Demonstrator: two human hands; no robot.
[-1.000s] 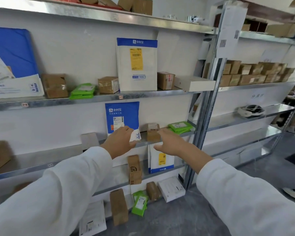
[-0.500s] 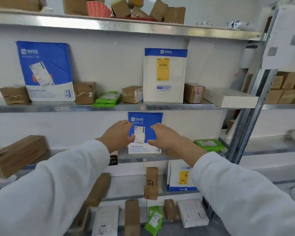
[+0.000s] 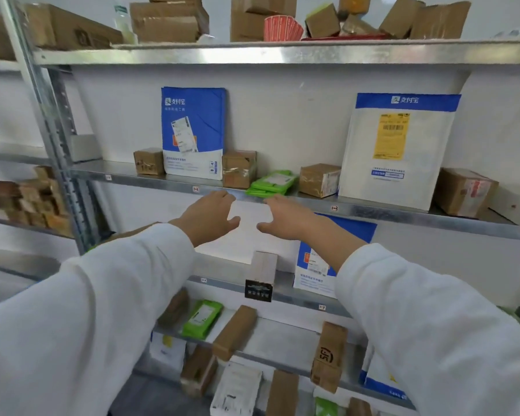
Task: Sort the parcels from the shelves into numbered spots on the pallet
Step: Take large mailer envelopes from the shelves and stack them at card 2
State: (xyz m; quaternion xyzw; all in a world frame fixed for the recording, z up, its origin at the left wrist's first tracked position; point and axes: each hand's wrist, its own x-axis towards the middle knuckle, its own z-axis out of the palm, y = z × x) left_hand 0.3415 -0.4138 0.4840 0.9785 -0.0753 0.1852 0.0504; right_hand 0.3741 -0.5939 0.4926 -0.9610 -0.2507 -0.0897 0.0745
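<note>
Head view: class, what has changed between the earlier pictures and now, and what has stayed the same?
Both hands have left the blue mailer and risen: the left hand and right hand now hover open just below the green packets. The mailer stays on its shelf; nothing else looks shifted.

Left hand (image 3: 210,217) and right hand (image 3: 285,219) below green parcel (image 3: 272,183)

Shiny metal shelf (image 3: 373,210) (cardboard boxes (image 3: 319,179))
</note>
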